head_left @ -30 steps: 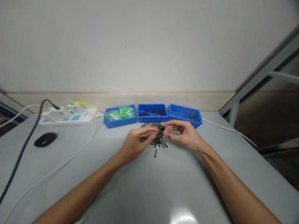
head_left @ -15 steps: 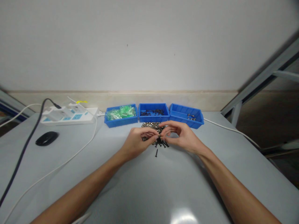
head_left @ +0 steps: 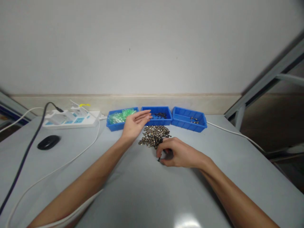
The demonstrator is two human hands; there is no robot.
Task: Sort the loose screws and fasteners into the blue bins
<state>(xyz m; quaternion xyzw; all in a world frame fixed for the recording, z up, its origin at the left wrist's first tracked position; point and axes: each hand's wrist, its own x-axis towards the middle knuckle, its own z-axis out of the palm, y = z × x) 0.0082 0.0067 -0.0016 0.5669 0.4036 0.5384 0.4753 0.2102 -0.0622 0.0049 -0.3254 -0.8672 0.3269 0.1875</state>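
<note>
The right hand (head_left: 179, 153) pinches a small dark metal screw (head_left: 159, 159) in its fingers, beside heaped shiny metal fasteners (head_left: 153, 134) on the grey surface (head_left: 142, 186); the left hand (head_left: 135, 123) is at the middle blue plastic bin (head_left: 159, 122), its grip unclear

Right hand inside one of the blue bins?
No, the right hand is on the near side of the screw pile, its thumb and index finger at a dark screw.
</note>
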